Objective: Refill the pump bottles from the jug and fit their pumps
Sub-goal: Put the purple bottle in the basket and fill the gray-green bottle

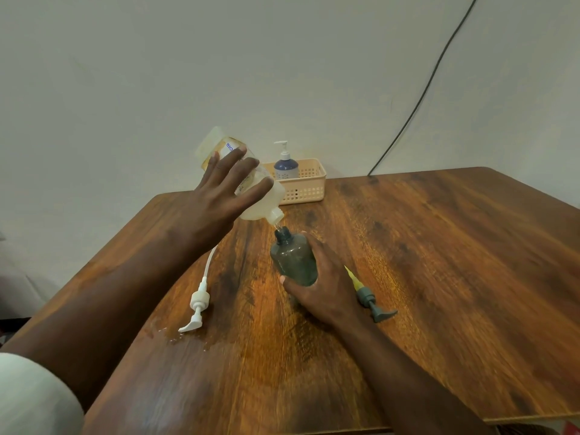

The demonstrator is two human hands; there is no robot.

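Fingers [232, 171] around tilted jug [251, 196]

Pale translucent jug [251, 186] tipped spout-down over the open neck of a dark grey bottle [293, 260] standing mid-tabletop, white pump [197, 304] lying left of it, grey pump [373, 304] lying right, blue pump bottle [286, 164] upright, pump fitted.

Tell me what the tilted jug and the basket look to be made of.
Jug: translucent plastic, probably; yellowish liquid shows through its wall. Basket: peach moulded plastic, matte, with a regular grid of small holes in its side.
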